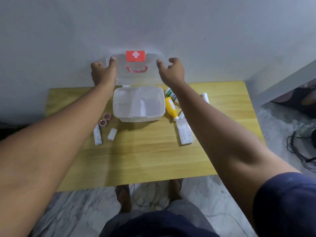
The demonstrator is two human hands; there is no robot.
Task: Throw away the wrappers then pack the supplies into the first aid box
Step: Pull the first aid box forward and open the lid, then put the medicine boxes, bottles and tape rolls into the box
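Note:
A clear plastic first aid box (123, 115) stands open at the back of the wooden table (145, 154). Its lid (136, 77), with a red cross label and a pink handle, is raised upright against the wall. My left hand (104, 72) grips the lid's left edge. My right hand (172, 71) holds its right edge with the thumb in front. Left of the box lie two tape rolls (105, 119), a white tube (97, 135) and a small gauze roll (112, 134). To the right are a yellow bottle (171, 107), a white-green bottle (171, 94), a pack of cotton swabs (184, 133) and a bandage roll (205, 98).
The grey wall (153, 28) rises right behind the table. Black cables (297, 151) lie on the marble floor at the right. A grey ledge (287, 79) juts in at the far right. My feet (123, 197) stand under the table's near edge.

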